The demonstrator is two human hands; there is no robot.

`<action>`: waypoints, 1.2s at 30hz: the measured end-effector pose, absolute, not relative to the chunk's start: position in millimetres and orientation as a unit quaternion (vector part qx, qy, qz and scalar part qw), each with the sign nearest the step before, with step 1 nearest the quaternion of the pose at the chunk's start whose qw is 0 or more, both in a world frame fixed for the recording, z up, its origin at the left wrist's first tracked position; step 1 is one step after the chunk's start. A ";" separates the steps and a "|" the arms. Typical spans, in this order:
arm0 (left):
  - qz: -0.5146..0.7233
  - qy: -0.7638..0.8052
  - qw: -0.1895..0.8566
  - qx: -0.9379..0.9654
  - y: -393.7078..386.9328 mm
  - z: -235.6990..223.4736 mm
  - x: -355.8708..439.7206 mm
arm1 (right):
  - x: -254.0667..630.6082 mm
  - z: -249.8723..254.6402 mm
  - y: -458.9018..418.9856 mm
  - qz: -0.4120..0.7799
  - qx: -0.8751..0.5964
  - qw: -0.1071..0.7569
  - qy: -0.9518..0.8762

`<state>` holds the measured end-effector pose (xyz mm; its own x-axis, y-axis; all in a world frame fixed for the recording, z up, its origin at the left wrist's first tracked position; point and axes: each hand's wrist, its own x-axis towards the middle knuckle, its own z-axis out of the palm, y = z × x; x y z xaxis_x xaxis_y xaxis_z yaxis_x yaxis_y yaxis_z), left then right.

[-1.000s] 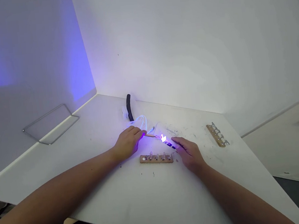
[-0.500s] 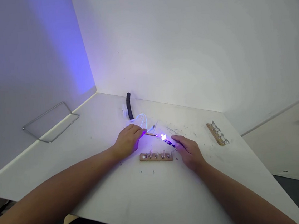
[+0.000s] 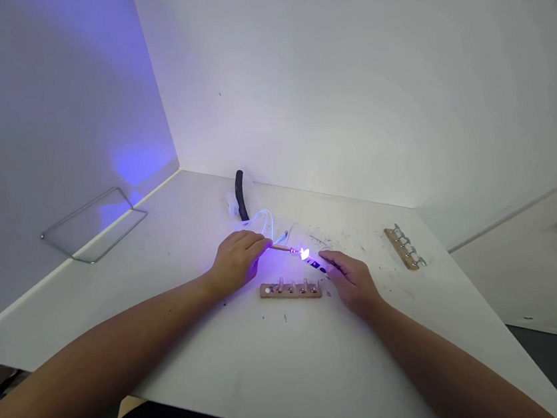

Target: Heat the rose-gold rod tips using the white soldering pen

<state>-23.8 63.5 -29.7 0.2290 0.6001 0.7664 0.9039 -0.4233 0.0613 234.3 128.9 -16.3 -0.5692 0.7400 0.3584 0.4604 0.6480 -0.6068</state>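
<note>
Pinches a stick between left-hand thumb and fingers, and holds a lit lamp in the curled right-hand fingers, with the stick's tip beside the violet glare, too bright to tell whether touching, above mid-table. Shows also a near block bearing clear pieces, a right block, a far black tube, a cable and, by the left wall, a wire frame.

White walls behind white table
</note>
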 end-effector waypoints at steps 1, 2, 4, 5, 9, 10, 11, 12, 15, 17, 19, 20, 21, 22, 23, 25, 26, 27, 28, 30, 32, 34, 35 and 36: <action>-0.375 -0.495 0.203 -0.757 63.4 -29.3 -23.6 | 234.4 -16.5 129.0 0.230 -0.351 0.304 -0.855; -0.378 -0.492 0.204 -0.757 63.3 -28.7 -23.4 | 234.6 -16.6 129.0 0.231 -0.352 0.304 -0.855; -0.381 -0.489 0.208 -0.756 62.9 -27.3 -23.0 | 235.0 -16.7 129.1 0.232 -0.353 0.303 -0.854; -0.382 -0.489 0.213 -0.755 62.7 -26.6 -22.7 | 235.2 -16.7 129.1 0.231 -0.354 0.303 -0.854; -0.383 -0.489 0.224 -0.751 61.4 -24.7 -22.2 | 235.3 -16.4 129.3 0.228 -0.356 0.303 -0.854; -0.383 -0.489 0.224 -0.751 61.3 -24.6 -22.3 | 235.1 -16.1 129.3 0.227 -0.355 0.305 -0.854; -0.382 -0.488 0.223 -0.753 61.2 -24.7 -22.3 | 234.9 -15.9 129.3 0.227 -0.353 0.306 -0.855; -0.382 -0.487 0.220 -0.754 61.2 -24.9 -22.4 | 234.8 -15.6 129.3 0.226 -0.351 0.308 -0.855; -0.383 -0.483 0.212 -0.758 61.5 -25.7 -22.7 | 234.7 -15.2 129.3 0.223 -0.348 0.309 -0.856; -0.383 -0.483 0.209 -0.759 61.7 -25.9 -22.9 | 234.8 -15.6 129.3 0.224 -0.349 0.308 -0.856; -0.383 -0.483 0.209 -0.759 61.6 -25.8 -22.9 | 235.0 -16.5 129.4 0.224 -0.350 0.308 -0.856; -0.384 -0.483 0.210 -0.758 61.5 -25.5 -22.9 | 235.1 -16.9 129.4 0.223 -0.350 0.307 -0.856; -0.384 -0.483 0.211 -0.758 61.4 -25.2 -22.9 | 235.2 -17.2 129.4 0.221 -0.350 0.307 -0.857; -0.384 -0.484 0.210 -0.758 61.3 -25.0 -22.9 | 235.2 -17.5 129.4 0.220 -0.351 0.306 -0.857; -0.383 -0.484 0.209 -0.758 61.3 -24.7 -23.0 | 235.3 -17.6 129.5 0.218 -0.351 0.306 -0.858; -0.382 -0.485 0.207 -0.759 61.2 -24.5 -23.0 | 235.5 -17.5 129.6 0.217 -0.349 0.305 -0.859; -0.383 -0.485 0.208 -0.758 61.2 -24.5 -23.0 | 235.7 -17.4 129.7 0.217 -0.348 0.306 -0.859; -0.385 -0.484 0.209 -0.758 61.1 -24.6 -23.0 | 235.9 -17.3 129.8 0.217 -0.347 0.306 -0.860; -0.386 -0.484 0.209 -0.757 61.0 -24.7 -22.9 | 236.0 -17.2 129.9 0.217 -0.346 0.307 -0.859; -0.387 -0.485 0.207 -0.756 60.6 -24.8 -22.7 | 236.0 -17.1 129.9 0.217 -0.348 0.308 -0.858; -0.385 -0.487 0.198 -0.758 60.1 -24.5 -22.4 | 235.6 -17.0 129.8 0.216 -0.349 0.308 -0.858; -0.383 -0.487 0.193 -0.761 59.5 -23.5 -22.2 | 234.8 -16.8 129.7 0.214 -0.346 0.309 -0.860; -0.381 -0.485 0.193 -0.763 59.3 -22.8 -22.1 | 234.5 -16.7 129.6 0.214 -0.344 0.309 -0.860; -0.380 -0.483 0.197 -0.764 59.0 -21.9 -22.2 | 234.3 -16.5 129.5 0.214 -0.343 0.310 -0.861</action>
